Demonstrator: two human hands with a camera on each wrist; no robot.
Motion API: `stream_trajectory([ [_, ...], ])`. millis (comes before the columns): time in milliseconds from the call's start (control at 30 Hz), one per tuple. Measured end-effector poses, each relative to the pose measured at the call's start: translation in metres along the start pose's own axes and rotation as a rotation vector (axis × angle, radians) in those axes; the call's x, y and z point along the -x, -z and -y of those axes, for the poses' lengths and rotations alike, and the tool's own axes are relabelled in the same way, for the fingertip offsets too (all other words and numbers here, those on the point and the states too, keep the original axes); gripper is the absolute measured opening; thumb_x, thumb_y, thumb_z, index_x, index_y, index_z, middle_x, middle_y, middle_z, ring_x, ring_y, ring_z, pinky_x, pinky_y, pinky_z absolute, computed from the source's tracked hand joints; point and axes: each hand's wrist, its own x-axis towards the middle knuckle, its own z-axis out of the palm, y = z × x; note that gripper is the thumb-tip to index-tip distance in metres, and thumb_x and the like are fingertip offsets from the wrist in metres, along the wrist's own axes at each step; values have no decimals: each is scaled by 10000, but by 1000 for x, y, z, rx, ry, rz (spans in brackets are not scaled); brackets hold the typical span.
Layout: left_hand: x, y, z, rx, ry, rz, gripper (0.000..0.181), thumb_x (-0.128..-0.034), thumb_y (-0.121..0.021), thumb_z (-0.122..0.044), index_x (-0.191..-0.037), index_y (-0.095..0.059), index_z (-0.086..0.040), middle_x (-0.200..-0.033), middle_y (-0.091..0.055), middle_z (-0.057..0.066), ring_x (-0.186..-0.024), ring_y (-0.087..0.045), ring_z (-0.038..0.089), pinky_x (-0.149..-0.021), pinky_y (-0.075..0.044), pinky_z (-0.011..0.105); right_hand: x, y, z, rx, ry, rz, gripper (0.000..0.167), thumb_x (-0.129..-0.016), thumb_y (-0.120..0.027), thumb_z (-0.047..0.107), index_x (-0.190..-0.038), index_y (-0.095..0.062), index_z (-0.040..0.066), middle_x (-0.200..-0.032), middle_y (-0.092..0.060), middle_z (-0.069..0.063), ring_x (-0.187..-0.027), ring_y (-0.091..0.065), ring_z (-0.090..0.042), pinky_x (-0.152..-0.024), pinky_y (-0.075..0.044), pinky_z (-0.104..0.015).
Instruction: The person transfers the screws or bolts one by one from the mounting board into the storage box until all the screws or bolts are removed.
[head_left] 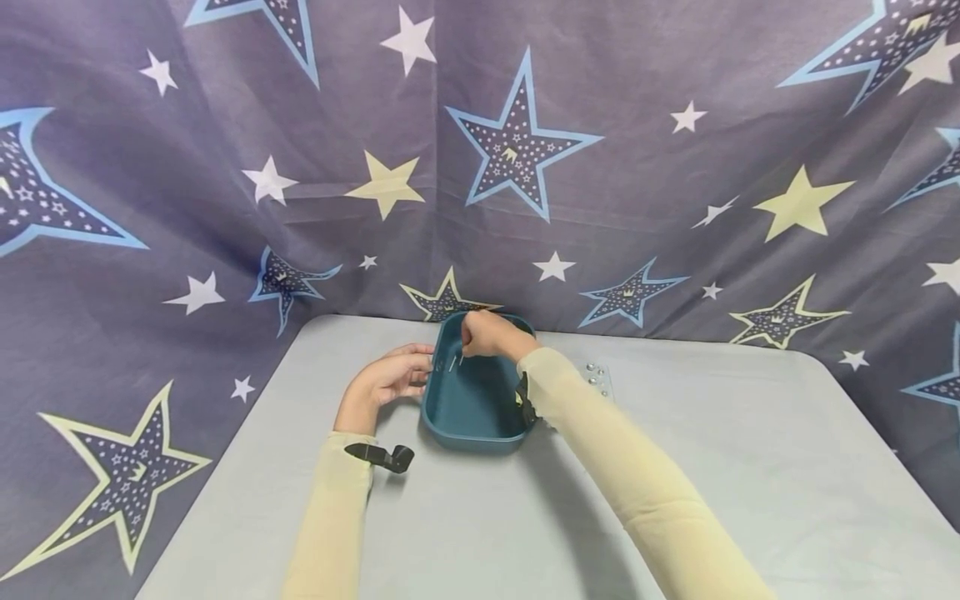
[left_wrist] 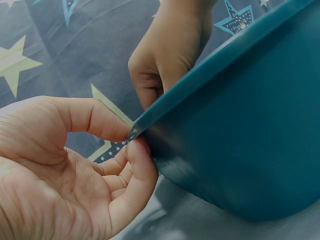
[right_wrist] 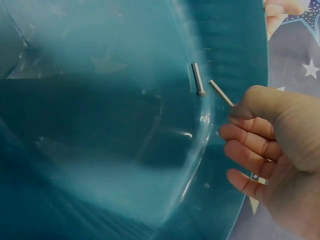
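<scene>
A teal plastic basin (head_left: 480, 408) stands on the table in front of me. My left hand (head_left: 392, 375) is at its left side; in the left wrist view, thumb and fingertips pinch the basin's rim (left_wrist: 175, 95). Over the basin's far left part reaches my right hand (head_left: 487, 335). Seen from the right wrist, that hand pinches one end of a thin silver bolt (right_wrist: 221, 93) between thumb and index finger, the other fingers loosely curled. A second silver bolt (right_wrist: 198, 76), with a round head, lies in the basin close beside it. The held bolt's head is hidden.
Right of the basin, partly behind my right sleeve, lies a clear sheet or tray (head_left: 600, 379) with several small round silver pieces. A star-patterned curtain (head_left: 645, 217) hangs along the back edge of the pale table (head_left: 750, 450).
</scene>
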Motion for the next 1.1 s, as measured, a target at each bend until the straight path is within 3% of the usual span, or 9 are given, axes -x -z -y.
stream_trajectory([
  [467,-3,0,2,-8,0,1,556,-915,-493,-17,-1444,-335,46,-846,-611,-37,-717,-582,63,-687,-512,255,2,-9,0,-38,-4,36,53,-852,-728,65,-896,-730,35,-804,-673,-36,-682,-545,-126,-664,-474,-262],
  [933,-4,1,2,-2,5,1,555,-906,-482,-2,-1441,-341,41,-828,-607,-31,-705,-579,67,-671,-516,251,-1,-18,0,-43,-26,45,57,-858,-726,45,-910,-739,26,-841,-713,-71,-705,-573,-150,-737,-545,-327],
  [1100,-2,1,2,-3,-1,2,540,-898,-495,-11,-1420,-363,28,-844,-603,-25,-717,-580,69,-683,-518,252,-5,-20,0,-29,-19,46,47,-854,-712,41,-809,-719,49,-696,-614,5,-634,-518,-125,-648,-482,-276],
])
